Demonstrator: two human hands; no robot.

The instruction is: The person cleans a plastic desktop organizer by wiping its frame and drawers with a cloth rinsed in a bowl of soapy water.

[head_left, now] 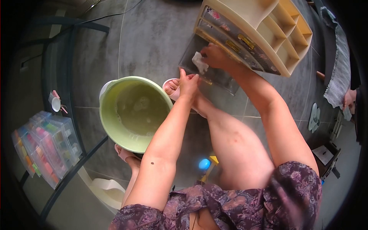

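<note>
My right hand [214, 55] is closed on a crumpled white cloth [199, 63], which lies against the inside of a clear drawer [224, 82]. This drawer juts from the front of a cream organizer [264, 28] with open compartments along its top. At the drawer's near left corner, my left hand [188, 81] grips the edge with thumb and fingers. To the left of that hand stands a green basin [134, 114] holding cloudy water with some suds.
Stacked clear cases [48, 145] with colourful contents sit at the left beside a dark metal frame [61, 76]. A blue ball [204, 164] lies near my leg. Light green slippers [314, 117] and another person's hand [349, 100] are at the right.
</note>
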